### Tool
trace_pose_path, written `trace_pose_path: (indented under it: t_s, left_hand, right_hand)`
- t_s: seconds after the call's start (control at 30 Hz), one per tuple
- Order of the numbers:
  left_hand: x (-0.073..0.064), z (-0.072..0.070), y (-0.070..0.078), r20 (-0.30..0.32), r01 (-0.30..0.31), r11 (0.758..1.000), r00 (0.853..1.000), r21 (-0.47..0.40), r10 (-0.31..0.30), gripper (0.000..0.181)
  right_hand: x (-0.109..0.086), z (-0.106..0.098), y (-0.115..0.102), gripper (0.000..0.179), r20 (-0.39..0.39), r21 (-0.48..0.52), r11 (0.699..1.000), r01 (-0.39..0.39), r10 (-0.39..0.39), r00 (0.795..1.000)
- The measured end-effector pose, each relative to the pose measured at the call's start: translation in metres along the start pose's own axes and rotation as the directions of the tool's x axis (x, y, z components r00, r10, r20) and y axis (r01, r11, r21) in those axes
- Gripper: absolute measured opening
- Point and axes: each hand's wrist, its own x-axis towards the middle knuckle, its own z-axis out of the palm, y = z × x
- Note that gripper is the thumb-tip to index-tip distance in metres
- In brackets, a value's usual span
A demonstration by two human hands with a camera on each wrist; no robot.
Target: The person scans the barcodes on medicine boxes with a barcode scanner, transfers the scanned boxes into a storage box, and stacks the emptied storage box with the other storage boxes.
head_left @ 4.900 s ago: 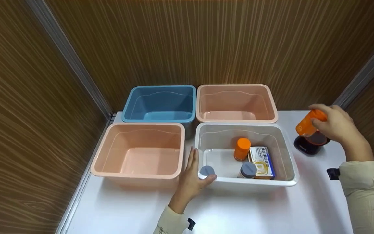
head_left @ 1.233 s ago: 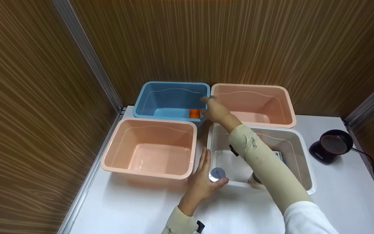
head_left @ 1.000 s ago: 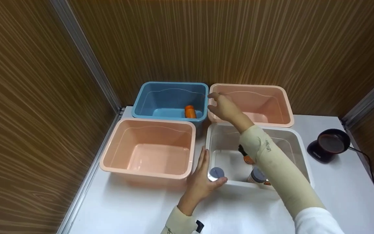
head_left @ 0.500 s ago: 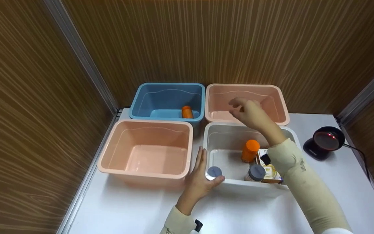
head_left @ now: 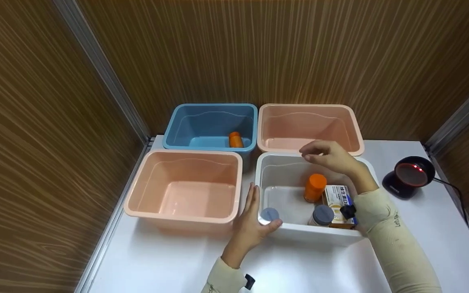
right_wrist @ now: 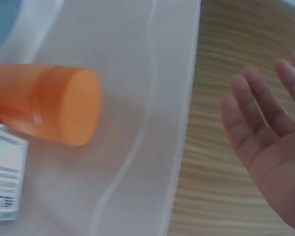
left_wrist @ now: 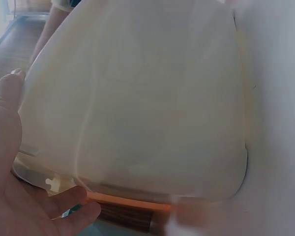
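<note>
My left hand (head_left: 249, 228) rests on the near left corner of the white bin (head_left: 312, 237), thumb along the front rim and straight fingers against its left side. Over the back rim of that bin hovers my right hand (head_left: 334, 158), fingers loosely bent and holding nothing. Below it in the bin stands an orange bottle (head_left: 315, 188), seen close in the right wrist view. A white and blue medicine box (head_left: 338, 199) lies beside it, partly hidden by the right wrist. Two grey-capped bottles, one in the near left corner (head_left: 270, 214) and one near the front (head_left: 322, 215), stand there too.
Another orange bottle (head_left: 235, 140) leans inside the blue bin (head_left: 210, 106) at the back left. Pink bins stand at the back right (head_left: 305, 107) and front left (head_left: 181, 220). A black barcode scanner (head_left: 408, 177) with a cable sits on the right, its window glowing red.
My right hand carried an orange bottle from the scanner to the blue bin and let go of it there. It then came back rightward over the white bin. My left hand stayed at the corner.
</note>
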Motion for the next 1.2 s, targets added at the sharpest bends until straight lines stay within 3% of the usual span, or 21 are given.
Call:
trace_pose_path:
  t_s: [0.17, 0.3, 0.43, 0.6, 0.93, 1.2]
  left_hand:
    - [0.000, 0.000, -0.001, -0.009, -0.014, 1.000, 1.000, 0.007, 0.014, 0.116]
    - [-0.001, -0.002, -0.002, -0.020, -0.023, 1.000, 1.000, 0.014, 0.023, 0.116]
    - [-0.002, -0.005, -0.004, -0.030, -0.036, 0.999, 0.999, 0.013, 0.037, 0.116]
    - [-0.004, -0.010, -0.009, -0.044, -0.048, 0.999, 0.998, 0.010, 0.048, 0.116]
    - [-0.003, -0.012, -0.013, -0.064, -0.113, 0.993, 0.991, 0.028, 0.114, 0.110]
    - [-0.002, -0.011, -0.013, -0.074, -0.122, 0.992, 0.989, 0.042, 0.125, 0.113]
  right_hand:
    - [-0.010, -0.004, 0.020, 0.032, 0.138, 0.079, 0.993, -0.092, 0.080, 0.987]
    - [-0.019, -0.006, 0.026, 0.045, 0.296, 0.070, 0.981, -0.183, 0.155, 0.943]
    - [-0.021, -0.003, 0.033, 0.053, 0.387, 0.055, 0.982, -0.183, 0.148, 0.910]
    - [-0.017, 0.004, 0.041, 0.055, 0.404, 0.056, 0.984, -0.168, 0.131, 0.905]
    - [-0.013, 0.014, 0.048, 0.057, 0.390, -0.037, 0.990, -0.136, 0.140, 0.910]
    - [-0.012, 0.023, 0.048, 0.059, 0.355, -0.177, 0.972, -0.158, 0.212, 0.910]
